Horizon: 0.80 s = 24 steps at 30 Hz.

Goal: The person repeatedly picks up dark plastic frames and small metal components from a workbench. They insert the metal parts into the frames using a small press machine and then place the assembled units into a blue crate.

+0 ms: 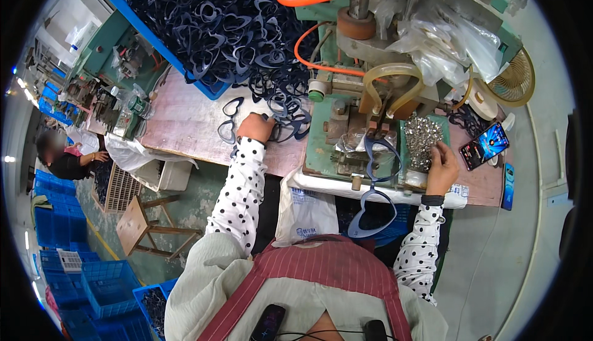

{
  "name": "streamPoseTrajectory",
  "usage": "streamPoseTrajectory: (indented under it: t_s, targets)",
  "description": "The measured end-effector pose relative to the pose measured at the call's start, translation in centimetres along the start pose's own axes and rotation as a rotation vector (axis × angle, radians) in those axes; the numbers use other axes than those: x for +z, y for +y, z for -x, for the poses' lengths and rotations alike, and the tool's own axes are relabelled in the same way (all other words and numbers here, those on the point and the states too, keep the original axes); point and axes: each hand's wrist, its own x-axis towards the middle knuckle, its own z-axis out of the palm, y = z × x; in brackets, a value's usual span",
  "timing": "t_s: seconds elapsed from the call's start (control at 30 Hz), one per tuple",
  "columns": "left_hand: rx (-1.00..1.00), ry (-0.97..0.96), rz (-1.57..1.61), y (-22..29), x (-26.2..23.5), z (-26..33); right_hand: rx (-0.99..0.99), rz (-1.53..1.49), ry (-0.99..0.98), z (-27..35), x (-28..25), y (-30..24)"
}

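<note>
Frame (372,211) below right hand (442,167)

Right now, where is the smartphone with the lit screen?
In the head view the smartphone lies on the workbench at the person's far right, just right of the right hand and the tray of small metal parts.

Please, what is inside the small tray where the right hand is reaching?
The tray holds a heap of small shiny metal parts. The right hand rests at its near edge, fingers on the heap. The tray's bottom is covered by the parts, so anything beneath them cannot be seen.
</note>
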Motion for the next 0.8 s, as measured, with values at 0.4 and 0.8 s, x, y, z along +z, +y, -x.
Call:
streamPoseTrajectory:
  t_s: [0.4, 0.8]
  targets:
    - [0.445, 0.593, 0.629, 4.0, -8.3, 8.8, 0.017, -0.198, -0.05, -0.4, -0.7, -7.4]
    - [1.604, 0.386, 0.675, 13.3, -10.2, 16.9, 0.056, -0.539, -0.358, 0.6, -1.8, -17.3]
